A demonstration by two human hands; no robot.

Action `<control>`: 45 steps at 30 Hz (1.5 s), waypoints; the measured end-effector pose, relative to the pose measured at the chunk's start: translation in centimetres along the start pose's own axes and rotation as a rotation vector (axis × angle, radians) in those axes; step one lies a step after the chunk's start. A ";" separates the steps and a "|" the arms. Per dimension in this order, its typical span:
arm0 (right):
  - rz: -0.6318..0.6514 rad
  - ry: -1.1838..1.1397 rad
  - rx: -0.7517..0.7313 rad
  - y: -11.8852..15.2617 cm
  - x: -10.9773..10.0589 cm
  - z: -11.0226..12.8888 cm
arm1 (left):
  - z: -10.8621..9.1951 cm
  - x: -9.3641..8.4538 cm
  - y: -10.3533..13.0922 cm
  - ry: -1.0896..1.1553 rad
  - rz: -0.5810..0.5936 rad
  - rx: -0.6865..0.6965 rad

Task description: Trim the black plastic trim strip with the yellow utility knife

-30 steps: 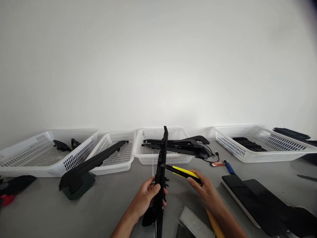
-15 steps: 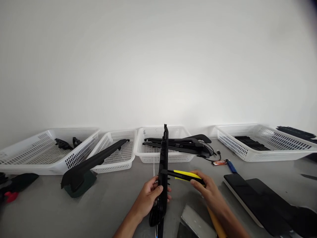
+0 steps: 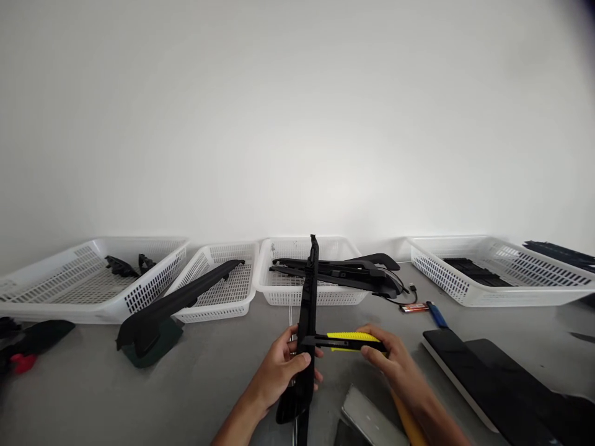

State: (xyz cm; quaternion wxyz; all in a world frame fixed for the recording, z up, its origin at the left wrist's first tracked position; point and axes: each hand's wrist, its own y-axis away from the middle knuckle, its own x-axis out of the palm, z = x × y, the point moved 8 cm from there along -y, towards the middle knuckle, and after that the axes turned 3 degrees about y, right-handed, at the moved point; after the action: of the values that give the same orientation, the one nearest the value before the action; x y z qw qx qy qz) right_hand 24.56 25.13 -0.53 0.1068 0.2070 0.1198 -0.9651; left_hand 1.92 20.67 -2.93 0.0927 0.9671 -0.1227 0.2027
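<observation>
Hands (image 3: 284, 370) holding black strip (image 3: 307, 310), yellow cutter (image 3: 352, 337); orange label (image 3: 414, 308) illegible

Person, two arms in view. Left hand (image 3: 284, 367) bare; thumb, with a short pale nail at its tip, and slim fingers partly visible. Right hand (image 3: 389, 353) likewise bare, short nail on the thumb, back of the hand smooth. Left forearm (image 3: 240, 416) and right forearm (image 3: 434, 410) bare from wrist to lower picture edge, both slender, widening gradually below narrow wrists. Finer skin detail too small to resolve.
</observation>
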 end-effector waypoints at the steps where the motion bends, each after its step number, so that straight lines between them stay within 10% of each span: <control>1: 0.027 0.004 -0.009 0.0 0.3 0.1 | 0.0 0.0 0.0 -0.002 0.001 0.002; 45: -0.172 0.065 -0.056 -0.2 -1.7 0.7 | 0.0 1.1 0.5 -0.022 0.110 -0.053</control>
State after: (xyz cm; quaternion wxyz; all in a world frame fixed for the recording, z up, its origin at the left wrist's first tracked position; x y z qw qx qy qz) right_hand 25.77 25.40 0.85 0.0252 0.2239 0.1675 -0.9598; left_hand 2.78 19.98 -2.35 0.1058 0.9582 -0.1820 0.1936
